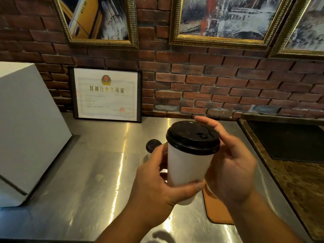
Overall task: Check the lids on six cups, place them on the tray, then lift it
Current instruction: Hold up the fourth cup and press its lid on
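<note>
Cup point(185, 165) near upright, lid point(192, 137) topmost, top leaning slightly right.

The scene is dimly lit with warm light. Long bright streaks of glare are seen on the shiny metal worktop point(98, 172), so the light seems to be thrown from above. The white cup point(185, 169) and the white box point(26, 128) are lit best, while the brick wall point(228, 81) is left dark, most of all in the top left corner. A soft dark shadow is cast on the worktop at the bottom edge. The paintings point(224, 16) are smeared and blurred. The left hand point(157, 183) and the right hand point(231, 171) are shown a little soft. Straight lines are bent near the edges, and the gold frames point(217, 43) are made to lean.
</note>
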`<state>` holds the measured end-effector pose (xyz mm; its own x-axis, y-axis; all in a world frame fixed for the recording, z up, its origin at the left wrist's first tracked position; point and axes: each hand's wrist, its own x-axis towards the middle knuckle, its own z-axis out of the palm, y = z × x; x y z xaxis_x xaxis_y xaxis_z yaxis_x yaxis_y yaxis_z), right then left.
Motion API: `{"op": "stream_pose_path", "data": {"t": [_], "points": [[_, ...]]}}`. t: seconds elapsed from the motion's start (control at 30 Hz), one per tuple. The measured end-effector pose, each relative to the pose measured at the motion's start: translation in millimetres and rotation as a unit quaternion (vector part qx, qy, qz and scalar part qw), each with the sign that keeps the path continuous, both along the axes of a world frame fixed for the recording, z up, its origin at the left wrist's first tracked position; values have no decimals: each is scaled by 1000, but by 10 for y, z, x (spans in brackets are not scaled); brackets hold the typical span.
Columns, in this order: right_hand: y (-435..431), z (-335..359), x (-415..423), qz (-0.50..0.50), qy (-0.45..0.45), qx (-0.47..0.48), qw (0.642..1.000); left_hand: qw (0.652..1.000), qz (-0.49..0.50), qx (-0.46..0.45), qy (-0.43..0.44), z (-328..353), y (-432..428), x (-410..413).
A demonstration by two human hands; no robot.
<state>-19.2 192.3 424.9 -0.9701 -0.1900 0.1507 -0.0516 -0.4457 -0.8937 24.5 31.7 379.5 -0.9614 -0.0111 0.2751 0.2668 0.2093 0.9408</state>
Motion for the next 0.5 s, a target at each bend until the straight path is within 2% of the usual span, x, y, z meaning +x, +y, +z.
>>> {"op": "stream_pose_path", "data": {"t": [0.13, 0.33, 0.5], "points": [[30, 157, -110, 46, -36, 17, 998, 1000, -11, -2, -4, 5, 44, 1], [-12, 233, -195, 125, -60, -16, 990, 1000, -15, 2, -12, 30, 60, 4], [-32, 204, -191, 144, -58, -33, 987, 999, -30, 3, -14, 31, 52, 23]]}}
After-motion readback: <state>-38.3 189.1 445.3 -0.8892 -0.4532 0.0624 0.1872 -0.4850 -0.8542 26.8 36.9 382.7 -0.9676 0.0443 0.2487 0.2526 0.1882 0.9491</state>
